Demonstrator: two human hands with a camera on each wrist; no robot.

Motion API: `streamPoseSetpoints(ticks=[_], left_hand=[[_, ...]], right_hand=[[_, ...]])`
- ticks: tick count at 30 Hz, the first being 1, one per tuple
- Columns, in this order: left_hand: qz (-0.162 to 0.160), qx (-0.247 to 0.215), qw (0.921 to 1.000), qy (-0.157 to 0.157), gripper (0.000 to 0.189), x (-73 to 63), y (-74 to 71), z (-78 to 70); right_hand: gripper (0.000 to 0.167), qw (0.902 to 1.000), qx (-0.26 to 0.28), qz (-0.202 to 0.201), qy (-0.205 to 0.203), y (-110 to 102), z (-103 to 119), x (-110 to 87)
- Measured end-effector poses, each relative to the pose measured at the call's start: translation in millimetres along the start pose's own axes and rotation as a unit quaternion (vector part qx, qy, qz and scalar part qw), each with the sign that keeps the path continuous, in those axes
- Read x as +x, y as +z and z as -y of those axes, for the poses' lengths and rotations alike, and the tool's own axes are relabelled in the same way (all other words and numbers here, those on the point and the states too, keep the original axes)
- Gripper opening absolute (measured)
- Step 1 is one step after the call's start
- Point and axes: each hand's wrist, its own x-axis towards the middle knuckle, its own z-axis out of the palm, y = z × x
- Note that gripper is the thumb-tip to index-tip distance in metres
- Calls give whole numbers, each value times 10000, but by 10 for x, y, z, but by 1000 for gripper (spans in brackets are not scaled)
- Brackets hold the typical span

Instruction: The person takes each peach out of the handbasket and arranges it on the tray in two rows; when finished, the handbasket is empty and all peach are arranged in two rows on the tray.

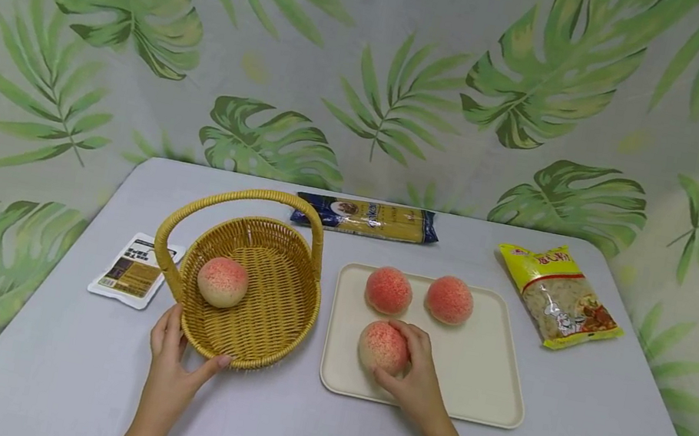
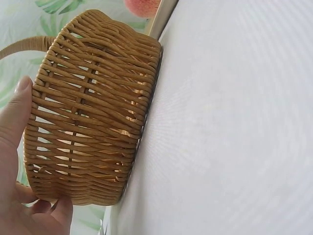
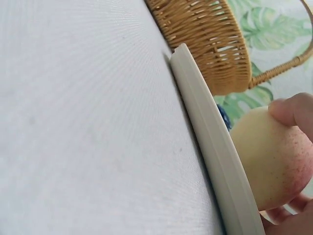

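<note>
My left hand [image 1: 171, 374] grips the near-left rim of a round wicker basket [image 1: 276, 295] with a tall handle. The left wrist view shows thumb and fingers spread along the basket's woven side [image 2: 93, 112]. One pink and cream peach [image 1: 223, 282] lies inside, towards the left. Over a cream tray [image 1: 481, 385], my right hand [image 1: 419, 382] holds another peach [image 1: 381, 346] between thumb and fingers. Whether this peach [image 3: 269, 156] touches the tray is hard to tell. Behind it on the tray sit a peach [image 1: 389, 290] and a further peach [image 1: 450, 300].
A pack of noodles [image 1: 366, 219] lies at the table's back edge. To the right of the tray is a yellow food bag [image 1: 558, 298]. A white and brown pouch [image 1: 137, 270] lies left of the basket. Leaf-patterned cloth [image 1: 413, 97] hangs behind the table.
</note>
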Motion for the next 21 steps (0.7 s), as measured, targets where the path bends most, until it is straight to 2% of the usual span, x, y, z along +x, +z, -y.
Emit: streamPoseSetpoints(ticks=[2,9,15,21], left_hand=[[1,17,10000,-16,105,1,0,0],[-6,36,10000,-46,105,-1,-1,7],[-32,-1,10000,36,105,-3,10,30],[-2,15,10000,35,103,-2,5,27]], right_hand=[[72,9999,88,61,78,-6,4,-7],[67,9989,147,437,-48,-84,320,-2],[70,9989,61,451,-112,-106,326,-9],[63,9967,-41,232,-782,-145,466,14]])
